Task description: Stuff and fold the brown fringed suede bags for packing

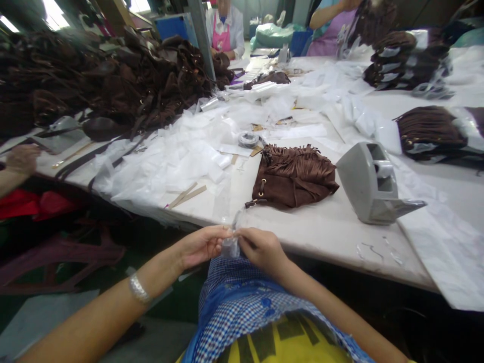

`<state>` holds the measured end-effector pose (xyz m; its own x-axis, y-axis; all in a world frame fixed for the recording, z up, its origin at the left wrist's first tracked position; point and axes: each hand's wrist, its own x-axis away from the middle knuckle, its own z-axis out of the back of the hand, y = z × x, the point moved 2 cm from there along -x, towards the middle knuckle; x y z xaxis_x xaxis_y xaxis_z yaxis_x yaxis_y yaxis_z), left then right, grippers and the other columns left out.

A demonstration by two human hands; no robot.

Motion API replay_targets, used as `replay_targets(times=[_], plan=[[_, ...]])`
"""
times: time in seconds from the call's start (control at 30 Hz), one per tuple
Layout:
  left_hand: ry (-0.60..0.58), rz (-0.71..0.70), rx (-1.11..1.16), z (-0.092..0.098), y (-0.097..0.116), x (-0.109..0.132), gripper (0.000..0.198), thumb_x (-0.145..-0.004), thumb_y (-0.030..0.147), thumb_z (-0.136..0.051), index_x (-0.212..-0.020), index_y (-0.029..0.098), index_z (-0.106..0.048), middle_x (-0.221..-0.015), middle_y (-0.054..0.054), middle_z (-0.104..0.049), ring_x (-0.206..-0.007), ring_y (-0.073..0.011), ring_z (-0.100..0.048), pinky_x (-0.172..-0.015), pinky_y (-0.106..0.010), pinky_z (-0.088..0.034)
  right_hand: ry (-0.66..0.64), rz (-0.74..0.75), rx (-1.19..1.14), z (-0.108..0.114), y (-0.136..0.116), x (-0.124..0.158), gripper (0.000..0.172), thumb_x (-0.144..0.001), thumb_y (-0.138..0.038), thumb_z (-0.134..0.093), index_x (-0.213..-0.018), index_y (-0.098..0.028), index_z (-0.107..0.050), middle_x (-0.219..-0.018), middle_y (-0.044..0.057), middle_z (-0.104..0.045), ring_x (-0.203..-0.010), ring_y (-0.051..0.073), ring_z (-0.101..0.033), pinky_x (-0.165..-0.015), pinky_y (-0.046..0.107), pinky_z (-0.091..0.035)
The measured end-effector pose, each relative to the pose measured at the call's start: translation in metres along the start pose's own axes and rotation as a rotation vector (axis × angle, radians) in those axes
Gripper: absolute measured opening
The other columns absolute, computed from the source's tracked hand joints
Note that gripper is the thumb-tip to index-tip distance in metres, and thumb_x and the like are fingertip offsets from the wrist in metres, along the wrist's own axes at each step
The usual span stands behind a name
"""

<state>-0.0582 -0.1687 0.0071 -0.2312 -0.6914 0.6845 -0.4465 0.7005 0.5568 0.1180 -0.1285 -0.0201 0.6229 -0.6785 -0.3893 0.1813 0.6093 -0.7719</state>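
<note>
Just in front of the table edge, my left hand (pixel 202 245) and my right hand (pixel 262 250) meet with fingertips pinched together. Both are closed on a small clear plastic wrapping (pixel 230 248); what it covers cannot be made out. A thin plastic-covered strap (pixel 237 218) runs up from my fingers toward the brown fringed bag (pixel 295 189). That bag lies on its side on the table, beyond my right hand, with gold eyelets showing. To its right stands a grey tape dispenser (pixel 372 189).
Loose white plastic sheets (pixel 181 156) spread over the white table (pixel 321 237). A large heap of brown bags (pixel 113 75) fills the left. Packed bags (pixel 431 131) are stacked at right. Another person's hand (pixel 23 159) is at far left; two co-workers are across the table.
</note>
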Motion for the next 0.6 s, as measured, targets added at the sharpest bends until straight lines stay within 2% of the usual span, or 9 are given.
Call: replay_targets(times=[0.1,0.17,0.23,0.3,0.33,0.47,0.53,0.6], plan=[[0.073,-0.135,-0.215,0.006,-0.003,0.001,0.019,-0.082,0.031,-0.072,-0.083,0.013,-0.067,-0.07,0.001,-0.059,-0.058,-0.0071,-0.052,-0.058,-0.018,-0.047,0.017,-0.123,-0.105,0.003,-0.002,-0.004,0.013,-0.088,-0.018,-0.058,-0.092,-0.02,-0.071,-0.082,0.004,-0.074,-0.072,0.016,-0.068,-0.07,0.025,-0.05],[0.185,-0.315,-0.445,0.009,-0.004,0.006,0.026,-0.085,0.039,-0.068,-0.095,0.016,-0.07,-0.077,-0.002,-0.065,-0.064,-0.0115,-0.057,-0.062,-0.023,-0.05,0.023,-0.218,-0.16,0.007,-0.003,-0.007,0.012,-0.086,-0.017,-0.061,-0.09,-0.02,-0.071,-0.079,0.002,-0.074,-0.069,0.016,-0.068,-0.068,0.025,-0.05],[0.3,-0.543,-0.691,0.008,-0.004,0.013,0.03,-0.085,0.037,-0.067,-0.11,0.021,-0.071,-0.099,-0.007,-0.071,-0.083,-0.0184,-0.064,-0.073,-0.028,-0.052,0.034,-0.298,-0.206,0.01,-0.004,-0.01,0.01,-0.084,-0.017,-0.062,-0.088,-0.02,-0.071,-0.076,0.001,-0.074,-0.066,0.015,-0.068,-0.065,0.024,-0.05],[0.333,-0.738,-0.885,0.004,-0.005,0.019,0.032,-0.084,0.031,-0.068,-0.115,0.026,-0.072,-0.115,-0.007,-0.07,-0.103,-0.0239,-0.063,-0.087,-0.032,-0.051,0.027,-0.333,-0.241,0.012,-0.005,-0.012,0.01,-0.083,-0.016,-0.062,-0.086,-0.02,-0.071,-0.074,0.001,-0.074,-0.066,0.015,-0.068,-0.063,0.024,-0.051],[0.328,-0.801,-0.948,0.002,-0.006,0.021,0.03,-0.084,0.029,-0.068,-0.113,0.027,-0.073,-0.117,-0.007,-0.07,-0.109,-0.0249,-0.061,-0.093,-0.034,-0.049,0.017,-0.339,-0.248,0.012,-0.006,-0.013,0.01,-0.082,-0.016,-0.063,-0.086,-0.02,-0.071,-0.074,0.001,-0.074,-0.066,0.015,-0.068,-0.064,0.024,-0.051],[0.366,-0.898,-1.023,-0.001,-0.008,0.024,0.019,-0.086,0.027,-0.065,-0.1,0.027,-0.078,-0.103,-0.006,-0.075,-0.1,-0.0241,-0.066,-0.097,-0.034,-0.047,-0.014,-0.365,-0.32,0.008,-0.007,-0.015,0.009,-0.082,-0.016,-0.063,-0.087,-0.02,-0.069,-0.078,0.002,-0.074,-0.073,0.016,-0.07,-0.07,0.027,-0.054],[0.401,-0.92,-1.029,0.001,-0.008,0.024,0.018,-0.086,0.025,-0.064,-0.097,0.027,-0.078,-0.1,-0.005,-0.075,-0.097,-0.0236,-0.067,-0.095,-0.033,-0.048,-0.011,-0.456,-0.518,0.003,-0.005,-0.013,0.013,-0.081,-0.021,-0.066,-0.093,-0.02,-0.065,-0.083,0.003,-0.074,-0.078,0.018,-0.072,-0.073,0.028,-0.056],[0.452,-0.936,-1.007,0.004,-0.008,0.024,0.018,-0.084,0.022,-0.065,-0.096,0.026,-0.078,-0.098,-0.005,-0.076,-0.094,-0.023,-0.067,-0.093,-0.033,-0.049,-0.003,-0.607,-0.782,-0.002,-0.003,-0.011,0.023,-0.08,-0.029,-0.071,-0.096,-0.019,-0.058,-0.082,0.003,-0.073,-0.077,0.018,-0.073,-0.071,0.03,-0.059]])
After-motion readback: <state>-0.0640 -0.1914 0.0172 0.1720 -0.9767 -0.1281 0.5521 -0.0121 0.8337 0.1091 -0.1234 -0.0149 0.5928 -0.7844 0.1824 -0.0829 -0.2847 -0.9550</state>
